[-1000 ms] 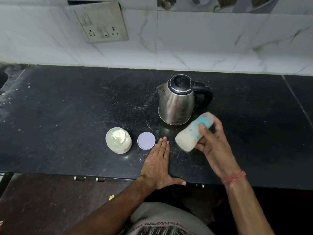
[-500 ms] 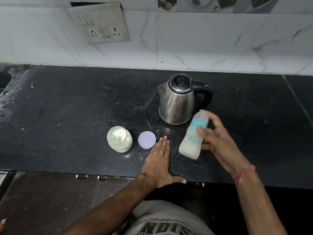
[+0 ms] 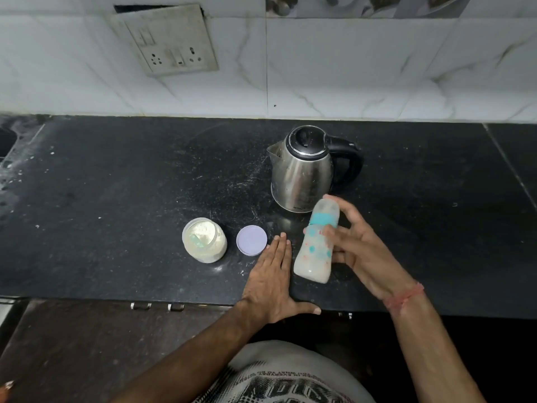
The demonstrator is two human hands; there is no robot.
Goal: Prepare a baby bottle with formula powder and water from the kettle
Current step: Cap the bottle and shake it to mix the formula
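My right hand [image 3: 360,251] grips a baby bottle [image 3: 315,247] with a teal collar and clear cap, nearly upright, its milky white contents filling the lower part, just above the black counter [image 3: 116,199]. My left hand [image 3: 271,274] lies flat, palm down, on the counter beside the bottle, fingers together, holding nothing. A steel kettle [image 3: 302,173] with a black lid and handle stands right behind the bottle. An open jar of formula powder [image 3: 204,239] with a scoop inside sits to the left, with its lilac lid [image 3: 251,239] lying flat between jar and left hand.
A white marble-tiled wall with a socket plate [image 3: 171,45] backs the counter. The counter's front edge [image 3: 145,298] runs just below my left hand, with metal handles under it. A sink corner [image 3: 7,141] shows at far left.
The bottle in my right hand has swung from a steep tilt toward upright and shifted slightly down. My left hand has stayed flat on the counter.
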